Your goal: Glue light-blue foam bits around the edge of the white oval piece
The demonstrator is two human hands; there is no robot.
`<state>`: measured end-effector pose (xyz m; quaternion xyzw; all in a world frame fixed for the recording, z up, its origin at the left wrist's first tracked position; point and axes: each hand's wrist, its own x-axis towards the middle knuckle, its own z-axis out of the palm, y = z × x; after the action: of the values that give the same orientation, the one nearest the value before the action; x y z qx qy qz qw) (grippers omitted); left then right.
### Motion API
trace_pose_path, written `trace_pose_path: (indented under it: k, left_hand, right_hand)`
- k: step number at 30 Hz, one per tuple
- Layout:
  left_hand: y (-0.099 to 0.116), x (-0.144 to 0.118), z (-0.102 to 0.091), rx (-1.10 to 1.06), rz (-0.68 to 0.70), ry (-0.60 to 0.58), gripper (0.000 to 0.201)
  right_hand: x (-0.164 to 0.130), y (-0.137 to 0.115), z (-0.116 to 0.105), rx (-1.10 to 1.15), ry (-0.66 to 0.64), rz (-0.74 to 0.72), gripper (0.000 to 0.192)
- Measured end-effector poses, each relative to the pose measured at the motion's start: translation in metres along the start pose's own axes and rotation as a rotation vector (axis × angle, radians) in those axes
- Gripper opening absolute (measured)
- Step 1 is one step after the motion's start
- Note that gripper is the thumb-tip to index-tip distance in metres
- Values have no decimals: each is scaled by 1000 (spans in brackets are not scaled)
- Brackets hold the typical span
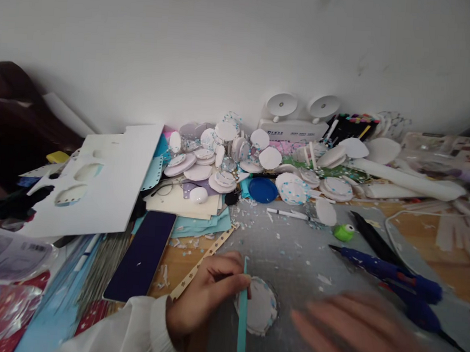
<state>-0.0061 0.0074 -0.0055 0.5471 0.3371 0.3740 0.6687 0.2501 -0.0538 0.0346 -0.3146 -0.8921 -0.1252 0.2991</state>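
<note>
Blurred across the near edge, the right hand (353, 332) spreads over the grey mat (294, 254) with fingers extended and apart, holding nothing that can be made out (its motion smear hides any contact with the mat). Just left of those fingers lies a white disc (259, 307) with blue specks along its rim, flat on the mat. The left hand (206, 296) has thumb and forefinger pinched on a thin teal strip (243, 314), which stands against the disc's left edge and runs down toward the camera. Left of that hand's knuckles a pale perforated strip (201, 261) lies diagonally, and farther left a dark phone (140, 255). Beyond the right hand's fingertips rests a blue glue gun (392, 273), with a small green punch (343, 232) above it. Farther back, well apart from both hands, white discs heap up (228, 154) against the wall.
</note>
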Motion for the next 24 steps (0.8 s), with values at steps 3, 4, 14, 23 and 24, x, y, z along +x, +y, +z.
trace_pose_path:
  k: [3, 4, 14, 23, 24]
  left_hand:
    - [-1, 1, 2, -6, -6, 66, 43]
    - [-1, 2, 2, -8, -6, 88, 46]
    - [-3, 4, 3, 45, 11, 163, 53]
    - [16, 1, -13, 444, 194, -47, 55]
    - [18, 0, -15, 557, 221, -138, 71]
  right_hand:
    - [50, -9, 29, 24, 9, -188, 40]
    - [60, -9, 37, 42, 19, -214, 40]
    - [64, 3, 61, 63, 38, -389, 39]
    - [50, 38, 44, 208, 238, 109, 22]
    - [45, 41, 45, 251, 294, 235, 23]
